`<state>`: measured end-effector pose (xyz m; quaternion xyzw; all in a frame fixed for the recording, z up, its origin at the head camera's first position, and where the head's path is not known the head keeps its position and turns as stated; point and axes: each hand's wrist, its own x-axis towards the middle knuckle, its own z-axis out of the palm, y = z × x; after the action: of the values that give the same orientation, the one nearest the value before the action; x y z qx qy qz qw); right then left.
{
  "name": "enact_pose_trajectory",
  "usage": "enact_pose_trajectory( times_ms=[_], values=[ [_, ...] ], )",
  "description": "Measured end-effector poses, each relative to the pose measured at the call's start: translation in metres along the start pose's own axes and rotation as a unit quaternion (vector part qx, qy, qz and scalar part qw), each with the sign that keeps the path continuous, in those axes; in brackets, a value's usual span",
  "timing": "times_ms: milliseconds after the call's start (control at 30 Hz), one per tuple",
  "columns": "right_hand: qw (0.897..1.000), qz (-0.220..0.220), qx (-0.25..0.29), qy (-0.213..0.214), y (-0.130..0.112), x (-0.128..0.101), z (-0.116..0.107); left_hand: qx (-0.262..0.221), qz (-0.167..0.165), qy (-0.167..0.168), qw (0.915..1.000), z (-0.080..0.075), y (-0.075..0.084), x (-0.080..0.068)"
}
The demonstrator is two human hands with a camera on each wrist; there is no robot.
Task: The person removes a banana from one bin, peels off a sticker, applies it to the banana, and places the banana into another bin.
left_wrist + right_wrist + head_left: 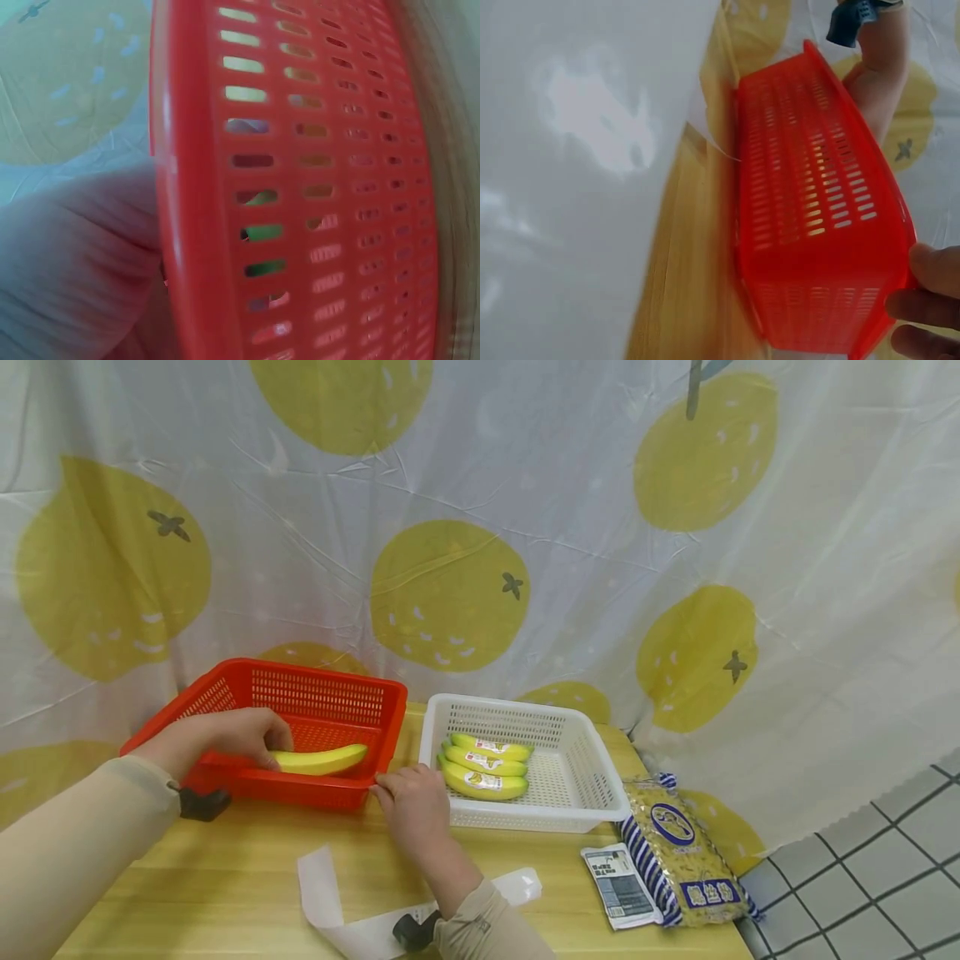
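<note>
A yellow banana (321, 761) lies in the red plastic basket (330, 795) at the left of the table. My left hand (251, 735) reaches over the front rim and grips the banana's left end with curled fingers. Through the slots in the left wrist view a bit of green shows beside that hand (82, 262). With thumb and fingers my right hand (415, 810) pinches the basket's front right corner. Those fingers (930, 304) lie at the rim in the right wrist view.
Right of the red basket stands a white basket (517, 818) with three labelled bananas (483, 764). Beyond it lie a bag of dry noodles (686, 852) and a small flat packet (621, 885). A whitish strip (375, 935) lies under my right forearm. A lemon-print curtain (570, 593) hangs behind.
</note>
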<state>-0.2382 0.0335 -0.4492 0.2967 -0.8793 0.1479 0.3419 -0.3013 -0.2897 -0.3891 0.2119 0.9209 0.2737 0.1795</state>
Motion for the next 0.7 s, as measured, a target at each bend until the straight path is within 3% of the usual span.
enact_pose_trajectory(
  times_ms=[267, 367, 567, 700],
  values=[
    [1.0, 0.004, 0.001, -0.009, 0.001, -0.001, 0.002, 0.011, -0.007, -0.004, 0.9999, 0.005, -0.005, -0.006],
    [1.0, 0.003, -0.001, -0.013, 0.001, -0.001, 0.001, 0.029, -0.006, 0.013, 0.9995, 0.003, -0.005, -0.008],
    [1.0, -0.014, -0.004, -0.017, 0.001, 0.0, -0.002, 0.047, -0.002, 0.108, 0.9931, -0.005, 0.005, -0.013],
    [0.998, -0.051, 0.007, 0.038, 0.006, -0.003, -0.006, 0.038, 0.023, 0.158, 0.9865, 0.002, 0.02, -0.016]
  ],
)
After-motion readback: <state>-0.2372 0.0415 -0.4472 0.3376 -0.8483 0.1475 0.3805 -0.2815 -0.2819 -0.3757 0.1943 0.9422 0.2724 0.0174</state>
